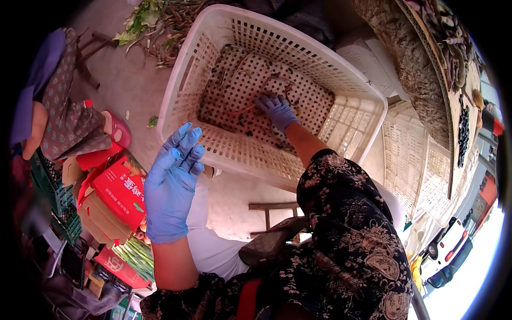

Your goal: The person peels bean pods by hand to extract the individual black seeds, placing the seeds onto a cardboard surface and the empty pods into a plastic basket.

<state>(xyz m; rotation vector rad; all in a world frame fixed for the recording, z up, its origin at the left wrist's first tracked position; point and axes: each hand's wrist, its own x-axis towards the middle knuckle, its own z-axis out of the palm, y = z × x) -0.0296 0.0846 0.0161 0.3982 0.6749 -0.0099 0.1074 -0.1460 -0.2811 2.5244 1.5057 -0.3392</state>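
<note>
A large white plastic crate point(256, 173) with slotted walls and a dirty perforated bottom stands before me. My right hand point(277, 112), in a thin blue-purple glove, reaches down inside it with the palm downward. Its fingertips are near the bottom, beside scattered dry stems and scraps point(240, 110); whether they pinch any of these cannot be seen. Outside the near left corner of the crate, my left hand point(172, 188) is raised in a light blue glove. Its fingers are loosely bent and a little apart, with nothing in them.
Vegetable trimmings point(160, 36) lie on the floor behind the crate. At left sits a person in patterned trousers point(72, 108), near red cardboard boxes point(120, 192) and green onions point(136, 254). Bean pods point(454, 56) lie on a board at right, above more white crates point(404, 148).
</note>
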